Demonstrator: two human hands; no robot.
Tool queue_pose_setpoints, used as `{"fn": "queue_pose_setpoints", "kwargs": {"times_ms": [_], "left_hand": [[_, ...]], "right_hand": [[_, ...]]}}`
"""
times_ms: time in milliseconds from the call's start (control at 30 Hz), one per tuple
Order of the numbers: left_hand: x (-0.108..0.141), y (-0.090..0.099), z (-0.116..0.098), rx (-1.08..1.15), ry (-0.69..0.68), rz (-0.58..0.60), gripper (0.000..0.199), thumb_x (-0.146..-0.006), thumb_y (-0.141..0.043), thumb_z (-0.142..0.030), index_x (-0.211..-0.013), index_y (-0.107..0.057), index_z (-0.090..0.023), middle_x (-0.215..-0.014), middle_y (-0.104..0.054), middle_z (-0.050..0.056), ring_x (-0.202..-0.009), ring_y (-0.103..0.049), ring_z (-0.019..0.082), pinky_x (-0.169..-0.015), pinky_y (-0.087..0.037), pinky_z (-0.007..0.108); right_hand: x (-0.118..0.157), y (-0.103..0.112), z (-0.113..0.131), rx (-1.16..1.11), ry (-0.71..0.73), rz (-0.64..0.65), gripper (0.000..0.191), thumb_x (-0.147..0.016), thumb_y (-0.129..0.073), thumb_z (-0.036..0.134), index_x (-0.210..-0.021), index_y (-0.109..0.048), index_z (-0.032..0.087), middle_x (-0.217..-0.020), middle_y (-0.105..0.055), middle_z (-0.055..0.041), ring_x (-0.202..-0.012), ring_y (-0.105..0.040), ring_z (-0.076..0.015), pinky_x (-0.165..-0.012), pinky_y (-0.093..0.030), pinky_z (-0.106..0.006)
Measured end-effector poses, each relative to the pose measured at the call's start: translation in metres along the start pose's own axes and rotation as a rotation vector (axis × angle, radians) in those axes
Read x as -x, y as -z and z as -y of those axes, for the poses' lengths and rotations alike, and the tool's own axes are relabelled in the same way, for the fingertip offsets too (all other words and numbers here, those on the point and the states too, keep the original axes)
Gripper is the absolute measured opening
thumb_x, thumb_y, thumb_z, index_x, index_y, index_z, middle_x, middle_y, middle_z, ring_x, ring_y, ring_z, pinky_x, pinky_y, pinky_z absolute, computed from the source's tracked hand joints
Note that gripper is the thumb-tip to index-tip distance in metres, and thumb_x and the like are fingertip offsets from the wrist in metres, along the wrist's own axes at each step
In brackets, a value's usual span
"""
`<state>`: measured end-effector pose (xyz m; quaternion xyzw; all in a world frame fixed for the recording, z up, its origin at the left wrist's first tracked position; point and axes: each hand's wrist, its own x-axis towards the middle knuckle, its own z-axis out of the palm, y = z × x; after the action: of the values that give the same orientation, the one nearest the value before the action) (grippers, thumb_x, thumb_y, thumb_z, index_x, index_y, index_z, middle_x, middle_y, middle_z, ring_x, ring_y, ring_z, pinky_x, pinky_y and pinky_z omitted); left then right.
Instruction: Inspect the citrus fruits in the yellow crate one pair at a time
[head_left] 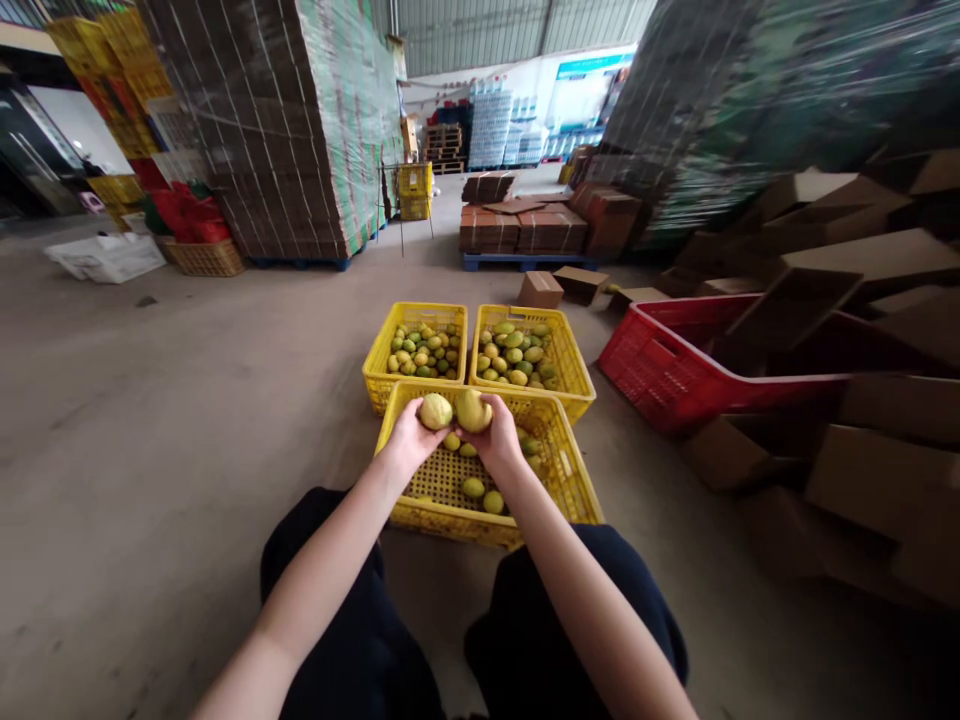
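My left hand (411,436) holds a round yellow-green fruit (436,411), and beside it my right hand (496,436) grips a larger yellowish fruit (473,411). Both hands are over the near yellow crate (577,478), which has several fruits lying loose on its perforated bottom, among them a green-yellow one (493,502). Beyond it, side by side, stand a left yellow crate (370,369) and a right yellow crate (579,375), each with many green and yellow fruits in it. My fingertips are partly hidden behind the held fruits.
A red crate (652,375) with cardboard in it stands at the right, amid piled open boxes (885,480). Flattened cartons (551,230) lie on a blue pallet ahead. Tall wrapped stacks (262,130) rise on both sides. My knees flank the near crate.
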<state>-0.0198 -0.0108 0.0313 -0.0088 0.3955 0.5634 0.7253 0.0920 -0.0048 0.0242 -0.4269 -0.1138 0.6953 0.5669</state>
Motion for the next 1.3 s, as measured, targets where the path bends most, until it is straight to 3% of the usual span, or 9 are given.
{"fn": "queue_pose_setpoints", "kwargs": {"times_ms": [200, 367, 567, 767, 867, 1000, 1067, 1200, 1300], "left_hand": [[0.018, 0.002, 0.003, 0.061, 0.006, 0.090, 0.024, -0.093, -0.044, -0.025, -0.109, -0.058, -0.013, -0.086, -0.068, 0.009, -0.069, -0.066, 0.017, -0.057, -0.058, 0.026], [-0.002, 0.017, 0.007, 0.082, 0.136, 0.143, 0.027, -0.092, -0.046, -0.032, -0.106, -0.057, -0.010, -0.075, -0.066, 0.009, -0.062, -0.067, 0.018, -0.050, -0.057, 0.025], [-0.022, 0.026, 0.001, 0.039, 0.238, 0.177, 0.036, -0.094, -0.034, -0.038, -0.099, -0.056, -0.010, -0.070, -0.062, 0.007, -0.040, -0.048, 0.007, -0.032, -0.039, 0.014], [-0.018, 0.029, -0.012, 0.070, 0.200, 0.195, 0.036, -0.093, -0.037, -0.039, -0.101, -0.058, -0.011, -0.073, -0.062, 0.008, -0.040, -0.046, 0.006, -0.032, -0.036, 0.013], [-0.017, 0.028, -0.018, 0.058, 0.140, 0.185, 0.037, -0.094, -0.038, -0.040, -0.101, -0.059, -0.010, -0.074, -0.064, 0.010, -0.046, -0.053, 0.008, -0.036, -0.042, 0.015], [-0.020, 0.024, -0.021, -0.002, -0.033, 0.179, 0.026, -0.091, -0.050, -0.036, -0.097, -0.059, -0.012, -0.072, -0.064, 0.006, -0.060, -0.064, 0.014, -0.052, -0.053, 0.021], [-0.023, 0.022, -0.019, -0.169, -0.214, 0.201, 0.024, -0.082, -0.065, -0.030, -0.097, -0.060, -0.013, -0.078, -0.067, 0.006, -0.065, -0.065, 0.015, -0.057, -0.054, 0.022], [-0.027, 0.024, -0.010, -0.539, -0.633, 0.250, 0.045, -0.063, -0.082, -0.028, -0.103, -0.064, -0.017, -0.102, -0.068, 0.007, -0.086, -0.067, 0.019, -0.072, -0.054, 0.027], [-0.024, 0.026, 0.000, -0.856, -0.964, 0.319, 0.049, -0.064, -0.081, -0.028, -0.110, -0.064, -0.022, -0.115, -0.065, 0.007, -0.105, -0.061, 0.023, -0.090, -0.050, 0.034]], "right_hand": [[0.030, -0.002, 0.018, -0.020, -0.051, 0.006, 0.008, -0.085, -0.048, 0.023, -0.081, -0.055, 0.021, -0.057, -0.062, 0.0004, -0.049, -0.058, -0.0134, -0.037, -0.052, -0.023], [0.035, 0.005, 0.022, -0.055, -0.092, 0.014, 0.017, -0.089, -0.045, 0.027, -0.080, -0.056, 0.017, -0.054, -0.062, -0.0015, -0.047, -0.058, -0.0126, -0.039, -0.051, -0.019], [0.024, 0.010, 0.010, -0.103, -0.107, -0.056, 0.024, -0.091, -0.042, 0.033, -0.078, -0.053, 0.017, -0.053, -0.059, -0.0034, -0.051, -0.061, -0.0156, -0.041, -0.051, -0.020], [0.025, 0.010, -0.003, -0.046, -0.193, -0.127, 0.026, -0.091, -0.037, 0.038, -0.082, -0.051, 0.018, -0.056, -0.054, -0.0026, -0.048, -0.055, -0.0146, -0.036, -0.045, -0.019], [0.023, 0.011, -0.001, -0.011, -0.169, -0.147, 0.021, -0.090, -0.039, 0.035, -0.083, -0.050, 0.018, -0.057, -0.053, -0.0015, -0.047, -0.053, -0.0135, -0.037, -0.045, -0.019], [0.017, 0.012, 0.009, 0.055, -0.032, -0.113, 0.007, -0.083, -0.053, 0.025, -0.085, -0.050, 0.019, -0.061, -0.056, 0.0003, -0.049, -0.054, -0.0128, -0.041, -0.049, -0.022], [0.010, 0.014, 0.012, 0.093, 0.067, -0.088, 0.020, -0.075, -0.062, 0.021, -0.090, -0.049, 0.023, -0.068, -0.059, 0.0020, -0.053, -0.057, -0.0133, -0.045, -0.051, -0.023], [-0.010, 0.033, 0.008, 0.266, 0.411, 0.027, 0.055, -0.059, -0.076, 0.019, -0.104, -0.046, 0.030, -0.085, -0.059, 0.0053, -0.070, -0.061, -0.0152, -0.058, -0.057, -0.027], [-0.017, 0.053, 0.003, 0.509, 0.712, 0.054, 0.056, -0.060, -0.078, 0.029, -0.106, -0.046, 0.027, -0.099, -0.058, -0.0002, -0.083, -0.061, -0.0186, -0.070, -0.057, -0.033]]}}
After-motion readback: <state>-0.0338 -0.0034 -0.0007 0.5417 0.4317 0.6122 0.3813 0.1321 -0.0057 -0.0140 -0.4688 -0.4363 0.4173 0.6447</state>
